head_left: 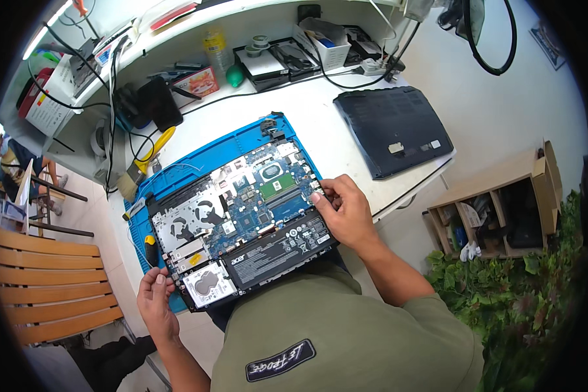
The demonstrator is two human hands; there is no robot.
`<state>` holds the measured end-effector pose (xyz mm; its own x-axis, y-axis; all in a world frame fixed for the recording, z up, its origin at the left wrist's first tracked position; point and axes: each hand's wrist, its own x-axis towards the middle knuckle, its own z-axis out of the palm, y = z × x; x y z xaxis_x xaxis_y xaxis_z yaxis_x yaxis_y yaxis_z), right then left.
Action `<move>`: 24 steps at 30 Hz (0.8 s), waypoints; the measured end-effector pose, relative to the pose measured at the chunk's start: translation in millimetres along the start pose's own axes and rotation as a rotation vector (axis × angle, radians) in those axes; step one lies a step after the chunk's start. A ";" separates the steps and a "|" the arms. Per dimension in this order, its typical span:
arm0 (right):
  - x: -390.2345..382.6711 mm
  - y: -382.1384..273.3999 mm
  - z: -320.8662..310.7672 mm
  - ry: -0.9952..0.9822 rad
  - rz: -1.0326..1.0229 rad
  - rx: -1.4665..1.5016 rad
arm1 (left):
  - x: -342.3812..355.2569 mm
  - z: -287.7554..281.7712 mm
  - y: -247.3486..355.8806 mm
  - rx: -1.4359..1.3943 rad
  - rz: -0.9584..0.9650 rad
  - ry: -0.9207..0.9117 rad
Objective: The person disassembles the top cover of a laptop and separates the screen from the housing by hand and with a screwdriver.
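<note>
An opened laptop base [248, 209], with circuit board, battery and square drive exposed, lies across a blue work mat [209, 150] at the bench's front. My left hand [158, 297] holds its lower left corner, fingers curled at the edge. My right hand [343, 212] grips its right side, thumb on top. A yellow-black screwdriver [151, 250] lies left of the laptop, and a brush with yellow handle [157, 147] is behind it. A dark removed bottom cover [389, 124] lies to the right.
Cables, a phone [160, 104], trays [271, 65] and a white basket [323, 49] line the bench back. A wooden chair [52, 277] stands left, a box shelf [483, 215] and foliage [516, 294] right. Another person [19, 160] sits in the left background.
</note>
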<state>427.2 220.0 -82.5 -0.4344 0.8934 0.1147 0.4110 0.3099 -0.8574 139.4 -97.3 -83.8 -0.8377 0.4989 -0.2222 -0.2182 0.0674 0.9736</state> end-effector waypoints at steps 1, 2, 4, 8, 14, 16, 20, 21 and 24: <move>1.0 5.3 4.7 0.013 -0.008 0.049 | 0.6 -1.4 -0.3 -0.023 0.007 -0.013; 1.8 9.4 9.1 0.028 -0.014 0.098 | 1.7 -0.7 -0.3 -0.046 0.013 -0.029; 4.7 14.1 14.8 0.008 -0.011 0.175 | -0.3 13.0 5.4 -0.093 -0.005 -0.101; 6.7 22.3 8.8 0.007 0.024 0.229 | -2.7 26.2 17.0 -0.119 -0.035 -0.185; 1.6 34.6 4.6 0.031 0.044 0.320 | -1.0 15.2 37.2 -0.201 -0.009 -0.333; -1.7 29.0 -7.4 0.057 0.058 0.362 | 3.9 16.1 43.7 -0.193 0.012 -0.402; -5.9 27.1 -62.2 0.098 0.053 0.397 | 6.6 41.0 63.4 -0.205 0.026 -0.531; -5.6 29.0 -79.7 0.110 0.044 0.422 | 5.8 54.8 69.6 -0.206 0.039 -0.570; 3.5 38.3 -142.1 0.140 0.071 0.307 | 5.3 114.8 83.7 -0.138 0.005 -0.675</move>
<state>555.3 281.3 -43.6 -0.2906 0.9518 0.0986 0.1670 0.1519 -0.9742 174.3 10.2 2.6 -0.3534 0.9308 -0.0931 -0.3148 -0.0246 0.9488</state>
